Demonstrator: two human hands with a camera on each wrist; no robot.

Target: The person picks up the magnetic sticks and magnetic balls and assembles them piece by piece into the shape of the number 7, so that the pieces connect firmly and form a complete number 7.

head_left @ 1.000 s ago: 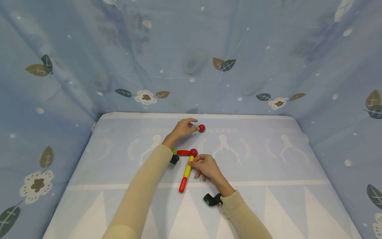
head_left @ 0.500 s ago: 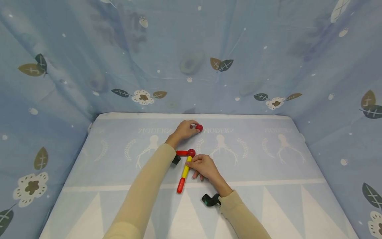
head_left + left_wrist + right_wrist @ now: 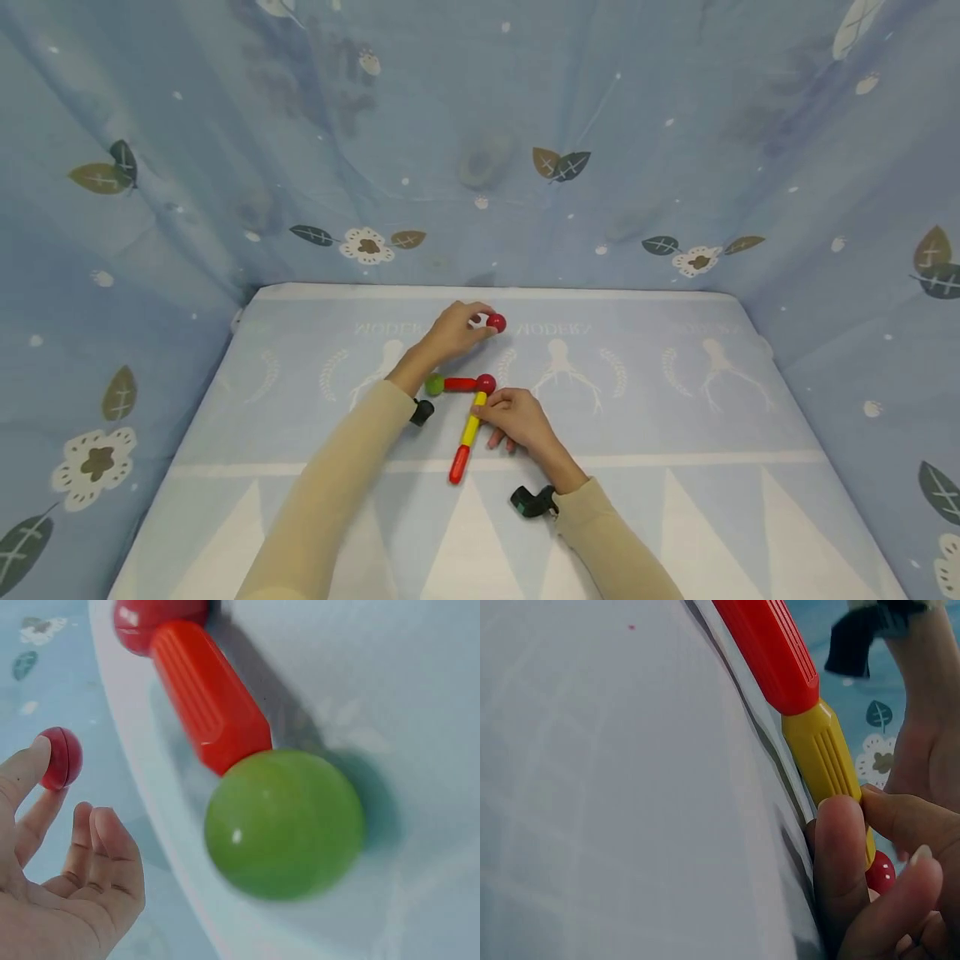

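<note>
My left hand (image 3: 456, 331) pinches a red ball (image 3: 497, 322) between thumb and finger near the table's far edge; in the left wrist view the ball (image 3: 61, 758) shows a seam, and the other fingers hang loosely bent. Nearer me, a red stick (image 3: 460, 384) joins a green ball (image 3: 434, 383) to a second red ball (image 3: 486, 383). From that second ball a yellow stick (image 3: 471, 429) runs toward me, with another red stick (image 3: 459, 464) at its near end. My right hand (image 3: 520, 419) pinches the yellow stick (image 3: 823, 746) between thumb and fingers.
A patterned cloth covers the table (image 3: 675, 433). Blue printed curtains (image 3: 480, 150) stand behind it and at both sides. Black wrist cameras sit on the left (image 3: 422, 412) and right (image 3: 533, 502) wrists.
The left thumb and finger have closed on the loose red ball and drawn it slightly left. The left forearm has shifted left, uncovering the green ball. The right hand stays on the yellow stick.
</note>
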